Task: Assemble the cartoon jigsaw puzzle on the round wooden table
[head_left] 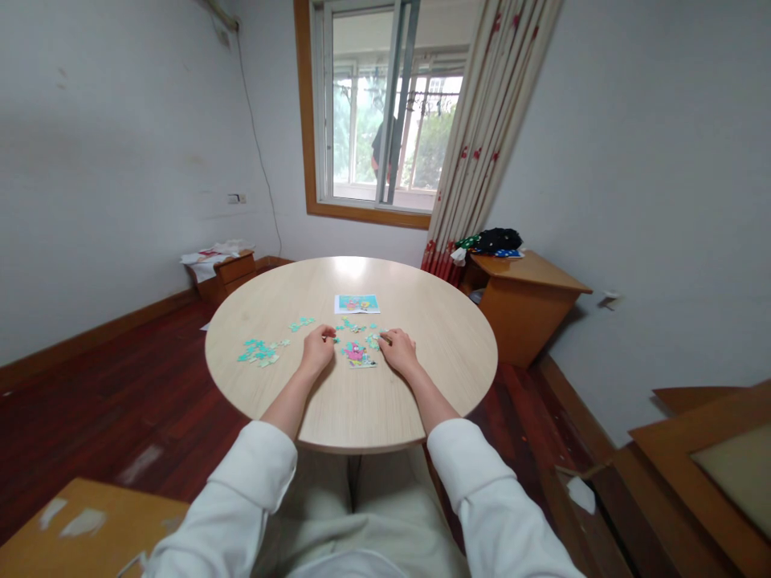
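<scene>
A partly joined jigsaw puzzle [360, 355], with a pink figure on it, lies on the round table between my hands. My left hand [319, 350] is closed at its left, with a small teal puzzle piece [336, 340] at the fingertips. On the other side my right hand [398, 351] rests with curled fingers beside light green loose pieces [373, 341]; what its fingers hold, if anything, is too small to make out. More loose pieces [352, 326] lie just above the joined part. Behind them is a picture sheet [357, 304] with a teal background.
A heap of teal and pale pieces [260, 352] lies on the left of the round table [446, 321], and a smaller group [302, 323] lies nearer my left hand. Wooden cabinets [527, 281] stand beyond the table at the right. A curtain [482, 136] hangs by the window.
</scene>
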Tool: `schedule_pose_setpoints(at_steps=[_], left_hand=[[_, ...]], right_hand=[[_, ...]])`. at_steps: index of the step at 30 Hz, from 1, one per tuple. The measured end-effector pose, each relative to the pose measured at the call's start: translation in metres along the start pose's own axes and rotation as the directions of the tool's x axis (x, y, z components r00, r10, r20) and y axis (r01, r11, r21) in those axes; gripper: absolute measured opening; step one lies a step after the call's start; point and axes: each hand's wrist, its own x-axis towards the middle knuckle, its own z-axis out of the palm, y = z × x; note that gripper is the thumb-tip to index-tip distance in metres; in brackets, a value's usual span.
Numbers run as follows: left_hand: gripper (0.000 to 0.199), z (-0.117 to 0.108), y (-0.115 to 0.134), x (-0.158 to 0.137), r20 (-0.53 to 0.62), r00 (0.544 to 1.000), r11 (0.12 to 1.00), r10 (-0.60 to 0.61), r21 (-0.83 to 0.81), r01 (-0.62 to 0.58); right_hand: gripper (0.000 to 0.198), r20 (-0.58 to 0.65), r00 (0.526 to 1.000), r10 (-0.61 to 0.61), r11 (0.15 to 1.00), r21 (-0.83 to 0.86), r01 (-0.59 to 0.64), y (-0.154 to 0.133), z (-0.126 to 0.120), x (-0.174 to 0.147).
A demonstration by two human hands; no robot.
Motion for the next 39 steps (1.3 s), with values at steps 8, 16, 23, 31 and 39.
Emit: schedule_pose_setpoints(at_steps=[8, 16, 23, 31, 39], left_hand=[[0.025, -0.001, 0.002, 0.000, -0.005, 1.000, 1.000, -0.009, 0.003, 0.009], [0.020, -0.002, 0.002, -0.001, -0.008, 1.000, 0.999, 0.006, 0.044, -0.006], [0.019, 0.004, -0.005, 0.001, 0.020, 0.998, 0.980, -0.055, -0.191, 0.057], [0.015, 0.012, -0.013, 0.007, 0.065, 0.994, 0.898, -0.092, -0.426, 0.111], [0.013, 0.012, -0.010, 0.006, 0.081, 0.988, 0.865, -0.128, -0.478, 0.152]], right_hand=[[0.022, -0.043, 0.999, 0.030, 1.000, -0.003, -0.030, -0.001, 0.003, 0.002], [0.026, -0.060, 0.997, 0.052, 0.999, 0.012, -0.051, -0.003, 0.000, -0.001], [0.043, 0.037, 0.994, -0.107, 0.994, 0.008, 0.107, -0.006, -0.005, -0.008], [0.032, 0.017, 0.999, -0.047, 0.998, -0.038, 0.048, -0.003, -0.001, -0.006], [0.033, 0.113, 0.979, -0.170, 0.982, -0.061, 0.177, -0.007, -0.003, -0.009]])
